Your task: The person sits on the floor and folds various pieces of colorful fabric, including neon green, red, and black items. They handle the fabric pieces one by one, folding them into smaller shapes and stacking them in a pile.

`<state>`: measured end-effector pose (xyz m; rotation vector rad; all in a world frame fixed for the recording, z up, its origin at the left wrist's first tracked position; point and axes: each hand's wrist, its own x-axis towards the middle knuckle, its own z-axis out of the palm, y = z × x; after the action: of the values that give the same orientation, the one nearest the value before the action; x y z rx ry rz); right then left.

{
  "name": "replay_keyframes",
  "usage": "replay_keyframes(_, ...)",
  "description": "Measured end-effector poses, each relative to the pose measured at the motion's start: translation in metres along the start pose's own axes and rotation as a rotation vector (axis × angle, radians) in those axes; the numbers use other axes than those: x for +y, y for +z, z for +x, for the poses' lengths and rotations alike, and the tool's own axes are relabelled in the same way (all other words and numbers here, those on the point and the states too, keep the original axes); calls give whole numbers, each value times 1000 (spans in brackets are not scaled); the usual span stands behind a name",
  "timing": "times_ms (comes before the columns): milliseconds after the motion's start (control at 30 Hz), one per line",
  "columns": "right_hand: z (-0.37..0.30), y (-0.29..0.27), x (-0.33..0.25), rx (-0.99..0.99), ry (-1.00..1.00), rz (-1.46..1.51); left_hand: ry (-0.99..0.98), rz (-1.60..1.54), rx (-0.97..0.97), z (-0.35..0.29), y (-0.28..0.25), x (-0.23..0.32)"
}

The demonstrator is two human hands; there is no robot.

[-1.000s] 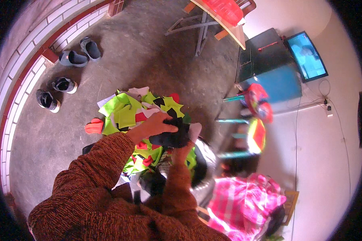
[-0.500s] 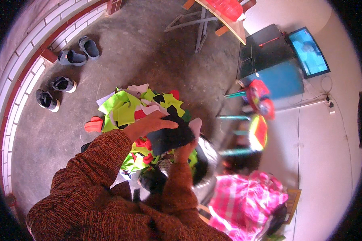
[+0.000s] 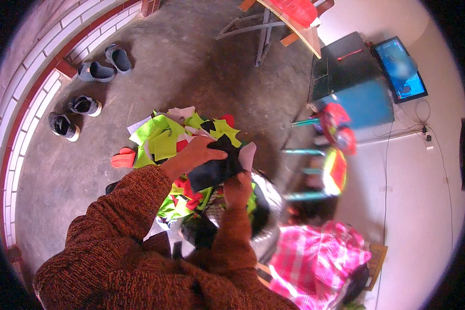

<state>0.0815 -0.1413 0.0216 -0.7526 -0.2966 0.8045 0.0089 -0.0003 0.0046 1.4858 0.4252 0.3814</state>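
A black piece of cloth [image 3: 209, 174] is held up between my two hands, above a heap of fabric scraps [image 3: 163, 138] in neon yellow-green, black, red and white. My left hand [image 3: 191, 156] grips its upper left side, thumb over the top. At the lower right, my right hand [image 3: 237, 190] pinches the cloth's edge. A pale pink piece [image 3: 247, 155] sticks up right beside the black cloth; whether my right hand holds it too I cannot tell. Below my hands, more scraps with red pieces [image 3: 191, 200] lie next to a round basket-like rim [image 3: 274, 201], partly hidden by my right arm.
Dark slippers [image 3: 95, 72] and shoes [image 3: 63, 126] stand along the left wall. A folding-leg table [image 3: 294, 26] is at the far side. To the right are small stools with turquoise legs [image 3: 305, 152], a blue box [image 3: 364, 103], a screen [image 3: 400, 70] and a pink checked cloth [image 3: 315, 261].
The black cloth's far edge has shifted, now rising to a point between my hands. My right hand has turned slightly. The whole view has moved a little.
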Motion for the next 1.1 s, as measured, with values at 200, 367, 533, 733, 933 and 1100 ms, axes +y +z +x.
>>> replay_keyframes(200, 3, -23, 0, 51, -90, -1074, 152, 295, 89, 0, 4, -17)
replay_keyframes(367, 6, -33, 8, 188, 153, -201, 68, 323, -122, -5, 1, 5)
replay_keyframes(533, 5, -18, 5, 172, 13, -270, 82, 292, -34, -6, 2, 4)
replay_keyframes(733, 12, -57, 0, 104, -208, -327, -84, -19, -6, -3, 1, 15)
replay_keyframes(933, 13, -40, -2, 376, -255, -270, 24, 196, 389, 2, 1, -7)
replay_keyframes(1100, 6, -42, -3, 420, -228, -380, 66, 442, 368, 0, 6, -4)
